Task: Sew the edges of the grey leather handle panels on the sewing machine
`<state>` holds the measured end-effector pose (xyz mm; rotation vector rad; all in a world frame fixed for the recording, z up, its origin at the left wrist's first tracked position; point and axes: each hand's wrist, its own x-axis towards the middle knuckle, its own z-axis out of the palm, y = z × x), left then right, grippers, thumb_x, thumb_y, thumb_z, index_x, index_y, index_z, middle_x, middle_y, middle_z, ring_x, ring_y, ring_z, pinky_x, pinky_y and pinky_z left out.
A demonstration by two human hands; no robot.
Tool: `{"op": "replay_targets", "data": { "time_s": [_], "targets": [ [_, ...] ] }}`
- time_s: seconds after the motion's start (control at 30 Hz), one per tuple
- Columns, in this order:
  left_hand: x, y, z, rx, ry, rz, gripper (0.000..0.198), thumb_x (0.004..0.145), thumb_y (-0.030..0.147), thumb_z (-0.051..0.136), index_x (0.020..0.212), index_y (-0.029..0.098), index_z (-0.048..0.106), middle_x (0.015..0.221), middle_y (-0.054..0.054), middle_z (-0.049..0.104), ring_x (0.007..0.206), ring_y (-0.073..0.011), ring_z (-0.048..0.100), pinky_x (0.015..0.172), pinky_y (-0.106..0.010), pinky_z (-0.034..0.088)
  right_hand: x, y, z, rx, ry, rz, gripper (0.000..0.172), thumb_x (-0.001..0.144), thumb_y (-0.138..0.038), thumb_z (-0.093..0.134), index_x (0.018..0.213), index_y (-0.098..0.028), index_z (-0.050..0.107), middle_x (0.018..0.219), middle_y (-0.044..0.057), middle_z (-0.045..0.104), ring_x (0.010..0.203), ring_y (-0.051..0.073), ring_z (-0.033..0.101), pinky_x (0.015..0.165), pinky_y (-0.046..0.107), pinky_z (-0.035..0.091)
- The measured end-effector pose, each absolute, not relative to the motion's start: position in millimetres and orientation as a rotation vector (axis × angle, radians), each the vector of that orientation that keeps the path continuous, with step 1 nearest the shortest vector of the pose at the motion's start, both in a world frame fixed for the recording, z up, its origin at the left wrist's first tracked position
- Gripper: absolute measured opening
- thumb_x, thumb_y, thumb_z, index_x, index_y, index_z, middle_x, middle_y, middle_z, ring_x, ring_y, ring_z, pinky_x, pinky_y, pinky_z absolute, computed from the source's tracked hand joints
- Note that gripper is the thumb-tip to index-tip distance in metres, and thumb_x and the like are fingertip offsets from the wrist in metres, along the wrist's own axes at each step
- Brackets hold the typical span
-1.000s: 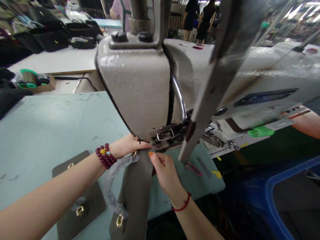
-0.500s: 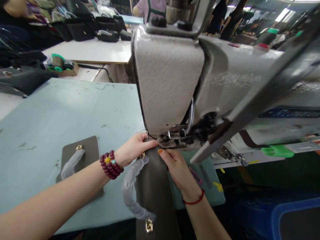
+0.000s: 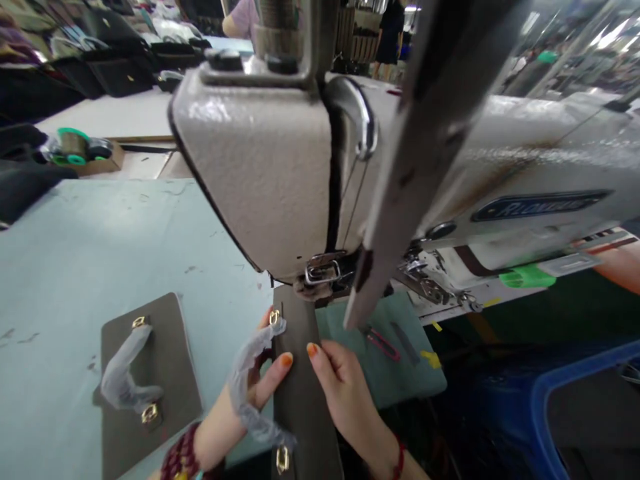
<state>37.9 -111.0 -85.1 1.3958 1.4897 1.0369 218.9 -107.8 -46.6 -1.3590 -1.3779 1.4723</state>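
Note:
A grey leather bag panel (image 3: 300, 393) hangs down from under the head of a sewing machine (image 3: 280, 167), its top edge at the presser foot (image 3: 320, 277). A handle wrapped in clear plastic (image 3: 250, 380) with gold rings is fixed to it. My left hand (image 3: 260, 383) grips the panel's left edge, thumb on its face and fingers behind the wrapped handle. My right hand (image 3: 340, 387) presses its fingers on the panel's right edge. Both hands are a short way below the presser foot.
A second grey panel with a wrapped handle (image 3: 145, 380) lies flat on the pale blue table (image 3: 100, 253). Thread spools (image 3: 75, 150) sit in a box at the far left. A blue bin (image 3: 575, 400) stands at the lower right. People stand in the background.
Both hands have slid down the panel, away from the presser foot toward me. The view has shifted and the machine head now sits further left.

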Motion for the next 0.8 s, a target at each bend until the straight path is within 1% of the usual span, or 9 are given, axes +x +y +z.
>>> {"op": "replay_targets", "data": {
  "time_s": [0.07, 0.13, 0.2, 0.3, 0.43, 0.5, 0.6, 0.63, 0.8],
  "targets": [
    [54.0, -110.6, -80.1, 1.248, 1.533, 1.04, 0.047, 0.082, 0.053, 0.06, 0.113, 0.018, 0.063, 0.112, -0.014, 0.069, 0.107, -0.0315, 0.064, 0.105, -0.049, 0.044, 217.9, -111.3, -44.2, -1.393, -1.393, 1.404, 0.04, 0.096, -0.042, 0.044, 0.064, -0.018, 0.039, 0.06, -0.004, 0.038, 0.057, 0.009, 0.035, 0.051, 0.022, 0.025],
    [64.9, -104.6, -68.8, 1.218, 1.57, 1.021, 0.041, 0.079, 0.057, 0.061, 0.096, 0.02, 0.067, 0.095, -0.011, 0.073, 0.091, -0.0287, 0.067, 0.102, -0.048, 0.047, 218.9, -110.6, -40.5, -1.42, -1.434, 1.362, 0.041, 0.095, -0.042, 0.044, 0.063, -0.018, 0.038, 0.059, -0.004, 0.038, 0.056, 0.009, 0.035, 0.051, 0.022, 0.024],
    [69.4, -97.9, -56.1, 1.234, 1.601, 1.016, 0.039, 0.077, 0.058, 0.062, 0.09, 0.021, 0.068, 0.091, -0.008, 0.073, 0.088, -0.0278, 0.068, 0.1, -0.046, 0.048, 220.7, -107.9, -37.7, -1.433, -1.466, 1.348, 0.042, 0.095, -0.042, 0.044, 0.062, -0.018, 0.036, 0.057, -0.004, 0.035, 0.055, 0.009, 0.033, 0.05, 0.023, 0.023],
    [69.5, -91.2, -41.2, 1.266, 1.632, 1.022, 0.039, 0.075, 0.058, 0.062, 0.086, 0.021, 0.069, 0.09, -0.008, 0.073, 0.092, -0.0283, 0.068, 0.098, -0.042, 0.05, 222.1, -103.3, -36.7, -1.434, -1.484, 1.335, 0.042, 0.095, -0.043, 0.044, 0.061, -0.018, 0.035, 0.057, -0.004, 0.034, 0.055, 0.009, 0.032, 0.05, 0.023, 0.022],
    [67.9, -83.9, -34.0, 1.282, 1.626, 0.981, 0.038, 0.077, 0.058, 0.06, 0.074, 0.021, 0.069, 0.079, -0.007, 0.072, 0.085, -0.0277, 0.068, 0.096, -0.041, 0.05, 220.7, -96.2, -37.7, -1.431, -1.485, 1.328, 0.041, 0.095, -0.042, 0.043, 0.062, -0.018, 0.037, 0.058, -0.004, 0.035, 0.056, 0.01, 0.033, 0.051, 0.023, 0.023],
    [66.0, -79.5, -36.2, 1.28, 1.591, 0.981, 0.036, 0.079, 0.055, 0.06, 0.077, 0.021, 0.07, 0.085, -0.007, 0.074, 0.09, -0.0275, 0.068, 0.096, -0.039, 0.05, 219.9, -92.1, -37.4, -1.425, -1.485, 1.339, 0.041, 0.095, -0.043, 0.044, 0.062, -0.018, 0.037, 0.058, -0.004, 0.036, 0.057, 0.01, 0.033, 0.051, 0.023, 0.023],
    [61.6, -72.2, -43.0, 1.265, 1.559, 1.017, 0.035, 0.08, 0.053, 0.063, 0.091, 0.02, 0.07, 0.101, -0.008, 0.073, 0.101, -0.0275, 0.066, 0.098, -0.036, 0.048, 219.0, -86.0, -35.7, -1.415, -1.489, 1.34, 0.041, 0.094, -0.043, 0.045, 0.063, -0.018, 0.037, 0.058, -0.004, 0.034, 0.056, 0.009, 0.032, 0.051, 0.023, 0.023],
    [60.2, -69.8, -44.9, 1.247, 1.557, 1.027, 0.036, 0.079, 0.053, 0.064, 0.094, 0.02, 0.07, 0.102, -0.008, 0.073, 0.101, -0.0275, 0.066, 0.098, -0.036, 0.049, 218.7, -84.1, -35.1, -1.409, -1.492, 1.337, 0.041, 0.094, -0.043, 0.045, 0.063, -0.018, 0.038, 0.058, -0.004, 0.034, 0.056, 0.009, 0.032, 0.05, 0.023, 0.023],
    [57.7, -58.7, -44.6, 1.201, 1.545, 1.003, 0.035, 0.079, 0.054, 0.064, 0.082, 0.02, 0.072, 0.08, -0.007, 0.073, 0.084, -0.0275, 0.068, 0.088, -0.038, 0.053, 214.8, -75.3, -34.7, -1.385, -1.484, 1.327, 0.038, 0.095, -0.042, 0.046, 0.066, -0.017, 0.043, 0.061, -0.004, 0.039, 0.059, 0.009, 0.037, 0.052, 0.022, 0.026]
  ]
}}
